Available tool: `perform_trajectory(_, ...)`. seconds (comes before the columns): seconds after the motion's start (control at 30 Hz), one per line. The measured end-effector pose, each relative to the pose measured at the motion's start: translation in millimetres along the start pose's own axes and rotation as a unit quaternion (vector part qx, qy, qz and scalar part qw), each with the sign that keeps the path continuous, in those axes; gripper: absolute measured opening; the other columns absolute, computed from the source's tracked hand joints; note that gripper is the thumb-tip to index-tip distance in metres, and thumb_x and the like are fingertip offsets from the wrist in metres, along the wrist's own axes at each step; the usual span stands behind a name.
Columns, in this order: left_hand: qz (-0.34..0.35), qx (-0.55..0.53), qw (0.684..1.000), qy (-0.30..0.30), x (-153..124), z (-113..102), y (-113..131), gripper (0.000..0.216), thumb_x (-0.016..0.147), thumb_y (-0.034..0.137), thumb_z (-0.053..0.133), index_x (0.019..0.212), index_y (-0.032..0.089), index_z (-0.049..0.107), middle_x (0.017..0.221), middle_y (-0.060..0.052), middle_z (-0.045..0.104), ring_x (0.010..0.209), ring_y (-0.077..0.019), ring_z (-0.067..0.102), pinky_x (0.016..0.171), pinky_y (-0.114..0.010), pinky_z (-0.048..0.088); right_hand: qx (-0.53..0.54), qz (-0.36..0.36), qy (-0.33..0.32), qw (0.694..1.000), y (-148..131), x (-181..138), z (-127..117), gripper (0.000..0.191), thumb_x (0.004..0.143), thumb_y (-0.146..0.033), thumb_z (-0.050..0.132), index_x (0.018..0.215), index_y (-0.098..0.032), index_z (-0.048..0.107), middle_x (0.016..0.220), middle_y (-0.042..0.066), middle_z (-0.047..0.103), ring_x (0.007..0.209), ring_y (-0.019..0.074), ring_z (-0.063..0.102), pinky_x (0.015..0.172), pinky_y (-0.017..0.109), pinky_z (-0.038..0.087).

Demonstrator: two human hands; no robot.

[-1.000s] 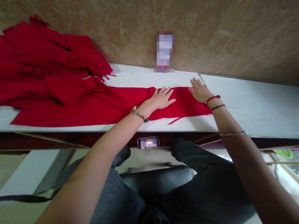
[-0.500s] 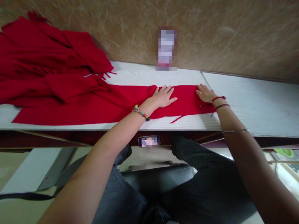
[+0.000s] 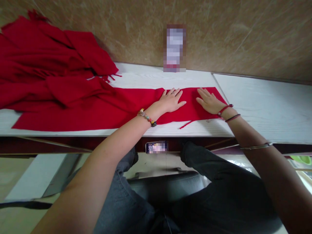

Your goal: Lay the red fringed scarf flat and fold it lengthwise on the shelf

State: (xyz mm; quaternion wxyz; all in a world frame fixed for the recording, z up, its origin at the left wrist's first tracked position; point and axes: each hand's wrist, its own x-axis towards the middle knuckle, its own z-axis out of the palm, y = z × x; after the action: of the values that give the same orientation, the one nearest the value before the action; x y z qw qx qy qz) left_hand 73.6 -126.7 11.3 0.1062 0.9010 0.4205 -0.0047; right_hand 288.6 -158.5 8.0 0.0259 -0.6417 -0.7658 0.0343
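Observation:
A long strip of red cloth [image 3: 136,100] lies along the white tabletop. My left hand [image 3: 170,100] rests flat on it near the middle, fingers spread, with a small crease of cloth by its fingertips. Closer to the strip's right end, my right hand [image 3: 210,101] also lies flat with fingers apart, palm down on the cloth. A loose red thread [image 3: 185,124] sticks out below the strip's near edge. To the left, the strip meets a rumpled heap of red fabric [image 3: 60,61] with fringes.
Behind the white tabletop [image 3: 263,107] stands a brown marbled wall [image 3: 219,39], with a blurred-out item [image 3: 174,48] in front of it. A phone [image 3: 156,147] with a lit screen sits below the table's front edge, above my legs. A seam crosses the tabletop at right.
My right hand has slid left over the cloth, away from its right end, which now shows. My left hand has stayed in place on the strip.

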Motion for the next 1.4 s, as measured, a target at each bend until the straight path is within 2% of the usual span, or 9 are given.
perform_trajectory(0.17,-0.003,0.012,1.000,0.015,-2.1,1.5,1.4,0.067,0.092,0.051,0.020,0.147,0.012,0.014,0.155,-0.006,0.012,0.142,-0.0258,0.008,0.115,-0.048,0.011,-0.007,0.010,0.009,1.000,13.8,-19.1,9.4,0.058,0.092,-0.039,0.021,0.143,-0.013,0.030,0.150,0.014,0.027,0.138,0.0299,0.021,0.106,0.059,0.024)
perform_trajectory(0.43,0.001,0.012,1.000,0.024,-0.8,2.3,-0.1,0.066,0.092,0.052,0.020,0.147,0.015,0.017,0.155,-0.006,0.014,0.141,-0.0255,0.011,0.115,-0.045,0.012,-0.051,0.151,0.047,0.986,42.9,-41.5,-3.8,0.059,0.091,-0.037,0.026,0.139,-0.006,0.034,0.146,0.021,0.031,0.135,0.0321,0.028,0.106,0.057,0.026)
perform_trajectory(0.57,0.003,0.014,1.000,0.026,-0.4,1.9,0.5,0.066,0.092,0.050,0.021,0.146,0.013,0.018,0.154,-0.007,0.016,0.141,-0.0257,0.012,0.114,-0.046,0.014,-0.043,0.084,0.117,0.989,10.7,-41.5,-10.1,0.058,0.091,-0.037,0.029,0.139,-0.005,0.035,0.147,0.020,0.031,0.137,0.0305,0.025,0.108,0.054,0.025)
perform_trajectory(0.7,0.005,0.016,0.999,0.035,-0.6,3.3,0.6,0.065,0.092,0.050,0.021,0.146,0.014,0.019,0.154,-0.007,0.017,0.141,-0.0256,0.013,0.114,-0.047,0.014,-0.013,-0.029,0.070,0.997,-27.9,-36.7,-1.0,0.057,0.092,-0.038,0.027,0.140,-0.009,0.034,0.147,0.017,0.032,0.138,0.0257,0.025,0.109,0.047,0.028)
perform_trajectory(0.87,0.005,0.012,1.000,0.028,-0.8,2.4,1.1,0.066,0.092,0.050,0.021,0.146,0.014,0.018,0.154,-0.007,0.017,0.141,-0.0261,0.013,0.114,-0.048,0.014,-0.035,-0.036,0.025,0.998,-28.9,-38.7,11.8,0.055,0.093,-0.039,0.025,0.141,-0.012,0.034,0.149,0.015,0.029,0.137,0.0272,0.027,0.107,0.052,0.028)
perform_trajectory(1.07,0.001,0.008,1.000,0.023,-1.3,1.0,1.6,0.065,0.092,0.050,0.022,0.146,0.015,0.019,0.154,-0.006,0.015,0.141,-0.0258,0.012,0.114,-0.046,0.014,-0.044,0.045,0.034,0.997,14.5,-43.4,11.9,0.057,0.092,-0.043,0.024,0.142,-0.016,0.033,0.148,0.014,0.031,0.136,0.0283,0.028,0.104,0.054,0.031)
perform_trajectory(1.2,0.005,0.006,1.000,0.026,-0.3,2.0,0.7,0.066,0.091,0.050,0.022,0.146,0.015,0.019,0.154,-0.006,0.016,0.141,-0.0263,0.012,0.114,-0.047,0.014,-0.028,0.150,0.033,0.988,36.5,-45.4,8.1,0.059,0.090,-0.045,0.024,0.140,-0.015,0.035,0.147,0.017,0.032,0.134,0.0329,0.031,0.100,0.065,0.028)
perform_trajectory(1.3,0.008,0.008,0.999,0.030,0.2,2.1,0.3,0.066,0.091,0.050,0.022,0.146,0.013,0.019,0.154,-0.007,0.016,0.141,-0.0264,0.013,0.114,-0.047,0.014,-0.034,0.222,0.052,0.973,39.2,-47.7,0.0,0.059,0.090,-0.047,0.025,0.136,-0.014,0.039,0.145,0.018,0.034,0.133,0.0368,0.031,0.099,0.071,0.019)
perform_trajectory(1.4,0.008,0.011,1.000,0.027,0.0,1.4,0.6,0.066,0.092,0.050,0.021,0.146,0.012,0.019,0.154,-0.008,0.017,0.141,-0.0267,0.013,0.114,-0.047,0.014,-0.040,0.200,0.125,0.971,25.8,-47.0,-7.4,0.060,0.090,-0.045,0.028,0.138,-0.010,0.037,0.147,0.021,0.030,0.136,0.0368,0.024,0.102,0.069,0.015)
